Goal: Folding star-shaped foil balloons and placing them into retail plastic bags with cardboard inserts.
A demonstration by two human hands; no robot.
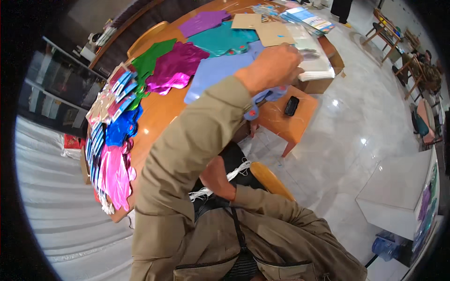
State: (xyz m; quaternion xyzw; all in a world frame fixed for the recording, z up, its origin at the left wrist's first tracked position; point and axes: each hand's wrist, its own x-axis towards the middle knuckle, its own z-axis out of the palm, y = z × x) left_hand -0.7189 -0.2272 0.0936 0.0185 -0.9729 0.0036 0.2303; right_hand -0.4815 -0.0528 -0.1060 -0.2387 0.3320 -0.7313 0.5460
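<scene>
My left hand reaches across the table's right part, its fingers curled at the edge of a stack of clear plastic sleeves; whatever they grip is hidden. Under that wrist lies a flat lilac sheet, and a crumpled blue piece with red dots hangs over the table edge. Low over my lap, my right hand is beside a bundle of white string. My left sleeve covers part of this hand, so its fingers cannot be made out.
Purple, teal, magenta, green and pink foil pieces cover the wooden table. Brown cardboard lies near the sleeves. A black phone-like object rests on an orange-brown stool. A white box stands right.
</scene>
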